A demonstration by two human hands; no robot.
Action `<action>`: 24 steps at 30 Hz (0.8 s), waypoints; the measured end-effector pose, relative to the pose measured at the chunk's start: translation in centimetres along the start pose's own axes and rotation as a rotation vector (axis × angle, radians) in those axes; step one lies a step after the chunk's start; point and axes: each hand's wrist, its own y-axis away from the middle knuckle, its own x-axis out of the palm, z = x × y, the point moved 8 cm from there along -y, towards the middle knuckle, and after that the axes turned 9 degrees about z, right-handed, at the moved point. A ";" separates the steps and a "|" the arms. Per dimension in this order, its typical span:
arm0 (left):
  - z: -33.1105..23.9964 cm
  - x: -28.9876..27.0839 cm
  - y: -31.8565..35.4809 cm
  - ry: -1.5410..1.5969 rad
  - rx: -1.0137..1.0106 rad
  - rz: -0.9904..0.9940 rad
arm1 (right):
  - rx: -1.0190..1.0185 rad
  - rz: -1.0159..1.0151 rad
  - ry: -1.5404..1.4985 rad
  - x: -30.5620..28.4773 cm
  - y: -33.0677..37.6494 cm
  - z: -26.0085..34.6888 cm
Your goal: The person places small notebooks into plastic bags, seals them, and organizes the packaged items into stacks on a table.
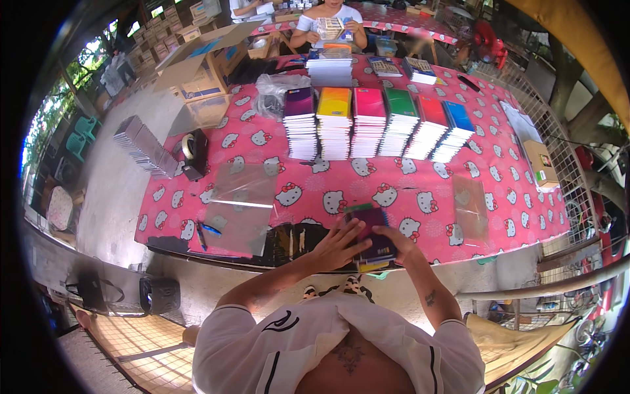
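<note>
At the front edge of the table I hold a small stack of notebooks (377, 240), a dark purple cover on top and green and yellow covers showing at its ends. My left hand (338, 248) grips it from the left, its fingers laid across the cover. My right hand (396, 241) clasps the right side, thumb on top and the other fingers hidden. Beyond my hands stand tall notebook piles in a row, topped by purple (300, 125), yellow (335, 125), pink (369, 125), green (401, 125), red (430, 121) and blue (458, 125) covers.
Clear plastic sheets (239, 207) and another plastic piece (470, 209) lie on the pink tablecloth (315, 180). A tape dispenser (194, 154), blue pen (210, 228), leaning notebook pile (146, 148) and open carton (203, 69) are left. A co-worker (330, 26) sits opposite, holding a packet.
</note>
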 end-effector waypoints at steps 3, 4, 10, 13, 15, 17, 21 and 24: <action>0.8 -3.7 2.2 0.232 0.148 -0.155 | -0.179 0.092 -0.131 4.1 1.1 0.2; 3.0 -3.7 2.2 0.485 -0.037 -0.151 | -0.311 0.106 -0.236 5.4 1.7 1.1; 9.1 3.7 4.7 1.425 -0.290 -0.214 | -0.863 0.086 0.565 7.9 -1.4 -2.2; 8.9 2.7 4.6 1.294 -0.265 -0.307 | -0.845 0.012 0.373 7.6 -3.3 -3.7; 9.0 3.0 4.7 1.239 -0.273 -0.294 | -0.899 0.042 0.328 6.4 -3.6 -3.9; 10.5 4.2 6.1 1.201 -0.326 -0.248 | -0.996 0.087 0.319 9.3 -2.5 -2.4; 11.1 4.0 6.0 1.114 -0.402 -0.291 | -0.985 -0.046 0.441 9.0 -4.4 -2.4; 11.7 5.6 6.2 1.190 -0.423 -0.147 | -0.948 0.002 0.487 9.1 -4.5 -2.1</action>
